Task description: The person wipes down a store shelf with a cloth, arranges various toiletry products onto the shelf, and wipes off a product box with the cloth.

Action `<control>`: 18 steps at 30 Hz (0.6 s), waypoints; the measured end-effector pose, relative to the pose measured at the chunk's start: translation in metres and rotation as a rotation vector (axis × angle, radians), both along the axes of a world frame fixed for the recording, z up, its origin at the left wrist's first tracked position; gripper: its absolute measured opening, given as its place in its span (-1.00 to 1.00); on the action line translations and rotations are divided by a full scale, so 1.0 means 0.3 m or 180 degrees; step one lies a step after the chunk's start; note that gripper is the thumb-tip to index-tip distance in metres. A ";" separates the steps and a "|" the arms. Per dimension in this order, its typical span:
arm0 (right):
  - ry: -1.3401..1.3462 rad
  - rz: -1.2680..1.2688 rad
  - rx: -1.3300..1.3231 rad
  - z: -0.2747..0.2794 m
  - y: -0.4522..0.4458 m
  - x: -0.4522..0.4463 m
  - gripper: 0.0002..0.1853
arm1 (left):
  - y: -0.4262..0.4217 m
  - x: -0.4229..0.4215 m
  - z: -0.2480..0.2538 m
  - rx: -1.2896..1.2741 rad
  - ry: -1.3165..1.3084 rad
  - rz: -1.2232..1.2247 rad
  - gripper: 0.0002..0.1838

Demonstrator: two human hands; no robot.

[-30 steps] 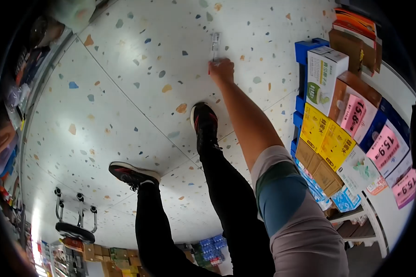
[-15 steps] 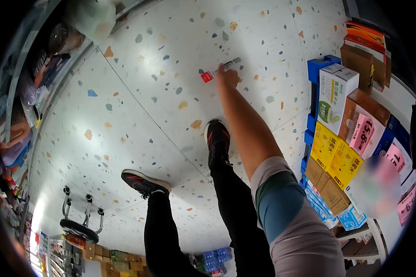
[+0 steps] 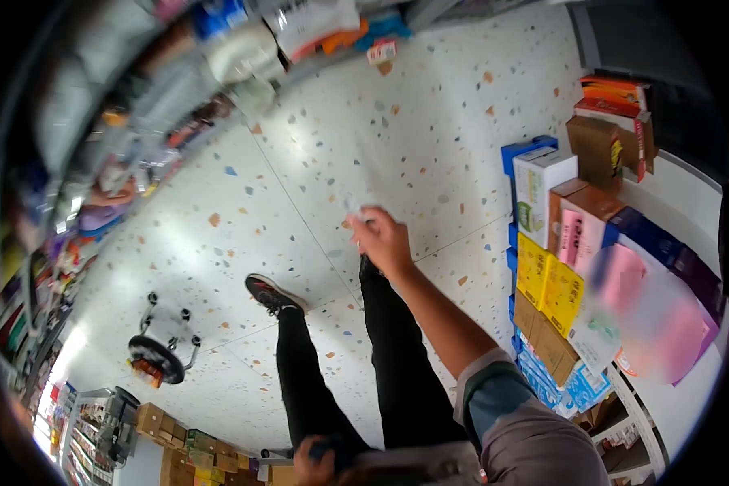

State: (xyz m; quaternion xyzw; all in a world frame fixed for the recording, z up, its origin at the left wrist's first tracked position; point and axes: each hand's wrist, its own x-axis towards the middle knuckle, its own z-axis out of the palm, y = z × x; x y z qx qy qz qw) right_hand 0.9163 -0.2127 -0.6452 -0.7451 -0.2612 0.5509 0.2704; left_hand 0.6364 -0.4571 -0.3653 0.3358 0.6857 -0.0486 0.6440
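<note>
My right hand (image 3: 383, 240) is raised above the floor, in front of my right leg, its fingers closed on a small slim package (image 3: 350, 204). Only a pale, blurred end of that package sticks out past the fingertips. At the bottom of the head view, my left hand (image 3: 314, 463) is close to my waist. Its fingers curl around something dark that I cannot make out. Beneath my hands are my black trousers and a dark shoe (image 3: 274, 296) with red marks; the other shoe is mostly covered by my right hand.
Speckled floor tiles (image 3: 429, 154) spread around my feet. Stacked boxes (image 3: 551, 279) with pink price cards stand on a blue pallet at the right. Shelves of packaged goods (image 3: 247, 53) curve along the left and top. A round stool (image 3: 156, 359) lies at the lower left, with cartons (image 3: 160, 423) behind it.
My right hand has lifted the small red-and-white package off the floor and come back toward my body. My left hand has entered at the bottom. The view has shifted, bringing more shelf in.
</note>
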 end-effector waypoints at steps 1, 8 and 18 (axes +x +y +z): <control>0.0209 0.0284 0.0732 0.138 -0.038 0.004 -0.76 | 0.019 0.036 0.016 0.0443 0.0440 -0.0245 -0.73; 0.0406 0.1011 0.2894 1.250 0.094 0.069 -0.69 | 0.395 0.268 0.363 0.0697 -0.0752 0.0060 -0.75; 0.2366 0.0992 0.3030 1.850 0.256 -0.029 -0.72 | 0.548 0.177 0.731 0.2123 -0.0930 0.0595 -0.78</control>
